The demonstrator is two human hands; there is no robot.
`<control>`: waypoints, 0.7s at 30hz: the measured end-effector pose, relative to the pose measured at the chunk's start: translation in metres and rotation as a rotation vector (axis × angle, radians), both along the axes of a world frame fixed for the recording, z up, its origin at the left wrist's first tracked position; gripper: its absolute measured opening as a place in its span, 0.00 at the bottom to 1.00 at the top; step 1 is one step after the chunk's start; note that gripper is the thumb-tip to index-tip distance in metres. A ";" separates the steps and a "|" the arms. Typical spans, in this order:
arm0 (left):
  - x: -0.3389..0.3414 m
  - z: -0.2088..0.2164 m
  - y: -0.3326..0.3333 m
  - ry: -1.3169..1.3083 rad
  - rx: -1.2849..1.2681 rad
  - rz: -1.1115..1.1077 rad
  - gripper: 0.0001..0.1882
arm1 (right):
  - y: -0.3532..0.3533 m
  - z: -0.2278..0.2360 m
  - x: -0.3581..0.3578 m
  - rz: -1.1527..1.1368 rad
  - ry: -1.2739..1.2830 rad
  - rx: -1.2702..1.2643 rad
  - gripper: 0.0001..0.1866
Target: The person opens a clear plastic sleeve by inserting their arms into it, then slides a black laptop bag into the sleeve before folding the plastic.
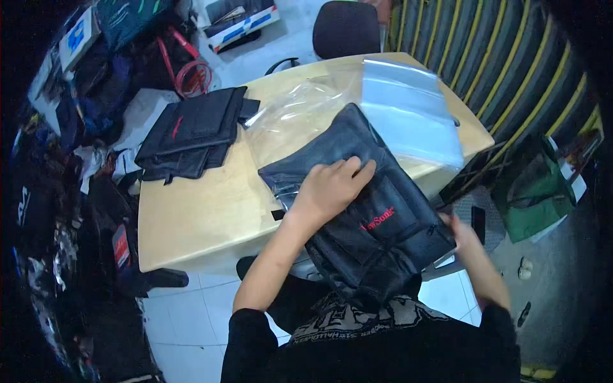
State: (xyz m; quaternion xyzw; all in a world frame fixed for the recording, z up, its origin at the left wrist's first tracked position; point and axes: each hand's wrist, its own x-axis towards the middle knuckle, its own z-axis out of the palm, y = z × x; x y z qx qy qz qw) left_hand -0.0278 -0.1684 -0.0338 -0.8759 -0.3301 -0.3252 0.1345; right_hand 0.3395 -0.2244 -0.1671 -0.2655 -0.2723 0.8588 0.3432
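Bag (399, 185) is smack in the middle of the frame, flat and black with red lettering on the front, sitting at a slant. Its upper part is over the table (191, 223) and the lower end hangs past the near edge, right up by the person's black shirt (396, 351). Left hand (335, 185) is laid over the front of it, fingers bent and a bit apart, tips on the fabric; can't tell if they're pinching any of it. Right hand (463, 236) is at the bag's lower right edge, fingers mostly hidden, so no clue how tight that grip is, if it's one at all.

Over at the left end of the tabletop there's a pile of similar black bags (191, 127), top one also with a red mark. Upper middle has some crumpled clear plastic (300, 108), and just right of that lies a stack of clear sleeves (408, 115). Dark chair (347, 29) at the top, green bag (533, 198) off at the right.
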 end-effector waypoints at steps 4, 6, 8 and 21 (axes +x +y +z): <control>-0.016 -0.001 -0.001 0.065 0.029 0.040 0.19 | -0.076 -0.031 -0.036 -0.116 0.400 -0.302 0.36; -0.026 -0.003 -0.005 0.120 0.059 0.057 0.21 | -0.102 -0.033 -0.067 -0.179 0.182 -0.058 0.26; -0.042 -0.007 -0.015 0.221 -0.029 0.175 0.22 | -0.118 0.007 -0.105 -0.439 -0.330 -0.137 0.20; -0.085 -0.038 -0.074 -0.660 -0.386 0.382 0.09 | -0.094 0.030 -0.110 -0.639 0.018 -0.271 0.15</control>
